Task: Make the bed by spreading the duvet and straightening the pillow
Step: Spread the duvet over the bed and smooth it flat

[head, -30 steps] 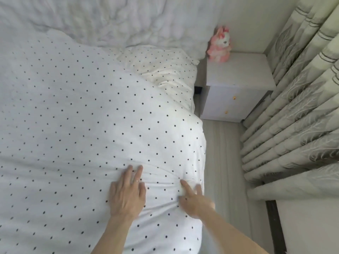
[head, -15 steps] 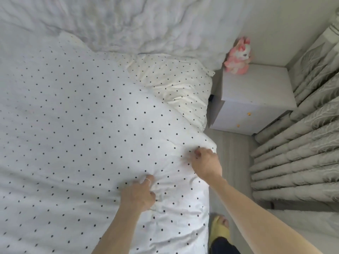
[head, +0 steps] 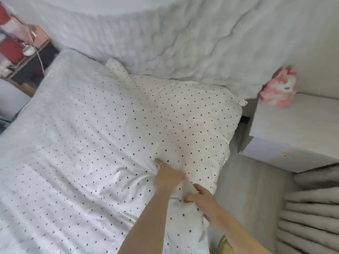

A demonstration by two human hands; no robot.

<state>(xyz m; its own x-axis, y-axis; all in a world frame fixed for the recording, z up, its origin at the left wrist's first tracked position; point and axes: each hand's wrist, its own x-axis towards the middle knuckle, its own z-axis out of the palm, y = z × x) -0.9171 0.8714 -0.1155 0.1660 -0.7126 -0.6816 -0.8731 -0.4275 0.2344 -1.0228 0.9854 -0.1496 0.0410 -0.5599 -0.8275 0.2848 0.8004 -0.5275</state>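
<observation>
A white duvet [head: 69, 153] with small black dots covers most of the bed. At the head end lies a cream dotted pillow [head: 183, 116], pressed against the tufted headboard [head: 165, 43]. My left hand [head: 167, 176] is closed on a bunch of duvet fabric where it meets the pillow, and creases fan out from the grip. My right hand [head: 200, 197] pinches the duvet's edge at the right side of the bed, just below the pillow's near corner.
A white nightstand [head: 293, 129] stands right of the bed with a pink plush toy [head: 278, 88] on it. Pleated curtains [head: 311, 217] hang at lower right. A shelf with red items [head: 16, 52] sits at far left. My yellow slipper [head: 224, 244] shows on the floor strip.
The view has swung toward the head of the bed. Both hands have gone from resting on the duvet to gripping its fabric near the pillow, bunching it up.
</observation>
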